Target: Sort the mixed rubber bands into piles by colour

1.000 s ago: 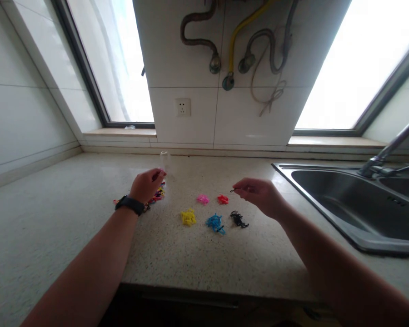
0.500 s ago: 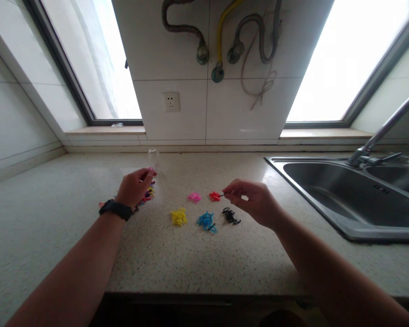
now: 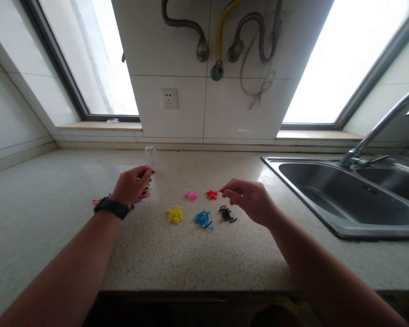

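One thin, dark, plastic-looking piece [image 3: 219, 191], probably light, bendy, best pinched near end, as right hand [image 3: 248, 199] does; left hand [image 3: 131, 184] pinches small pink piece [image 3: 147, 166].

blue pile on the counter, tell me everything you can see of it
The blue pile is a small, loose heap of thin, tangled pieces, bright blue and plastic or rubbery by the look; single pieces are too small to make out well. It lies on the speckled counter, between the yellow pile and the black pile, apart from both. A short dark bit shows at its lower right. Neither hand touches it.
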`<state>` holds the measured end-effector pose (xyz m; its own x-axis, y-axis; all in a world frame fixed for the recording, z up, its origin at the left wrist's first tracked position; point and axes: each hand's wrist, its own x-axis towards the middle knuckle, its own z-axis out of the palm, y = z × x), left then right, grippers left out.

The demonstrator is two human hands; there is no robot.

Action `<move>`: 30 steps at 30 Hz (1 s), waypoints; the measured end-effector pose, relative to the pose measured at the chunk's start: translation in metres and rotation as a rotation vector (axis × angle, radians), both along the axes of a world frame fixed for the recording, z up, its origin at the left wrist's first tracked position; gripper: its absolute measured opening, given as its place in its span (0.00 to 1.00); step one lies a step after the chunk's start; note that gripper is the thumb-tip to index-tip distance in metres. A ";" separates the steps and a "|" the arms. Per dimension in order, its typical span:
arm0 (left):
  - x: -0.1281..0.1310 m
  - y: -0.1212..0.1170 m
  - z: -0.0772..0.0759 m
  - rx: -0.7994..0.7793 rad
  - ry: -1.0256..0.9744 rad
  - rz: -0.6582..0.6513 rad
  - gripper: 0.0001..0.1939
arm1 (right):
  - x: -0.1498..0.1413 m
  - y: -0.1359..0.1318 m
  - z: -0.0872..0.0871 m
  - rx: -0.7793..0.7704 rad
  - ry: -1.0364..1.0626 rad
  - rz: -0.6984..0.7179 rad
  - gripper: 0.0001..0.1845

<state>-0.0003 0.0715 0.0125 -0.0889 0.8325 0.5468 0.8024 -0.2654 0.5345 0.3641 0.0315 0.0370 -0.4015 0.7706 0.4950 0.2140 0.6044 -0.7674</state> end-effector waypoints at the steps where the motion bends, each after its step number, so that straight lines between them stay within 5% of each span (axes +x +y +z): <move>1: 0.000 0.000 0.000 -0.003 -0.002 -0.003 0.20 | 0.000 0.000 0.000 -0.015 0.013 -0.002 0.12; 30: 0.000 0.001 -0.003 -0.010 0.018 -0.045 0.22 | 0.023 0.018 0.006 -0.207 -0.065 0.017 0.16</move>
<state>-0.0002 0.0724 0.0096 -0.0417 0.8410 0.5395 0.7991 -0.2961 0.5233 0.3868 0.0494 0.0434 -0.4414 0.8458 0.2996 0.2576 0.4393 -0.8606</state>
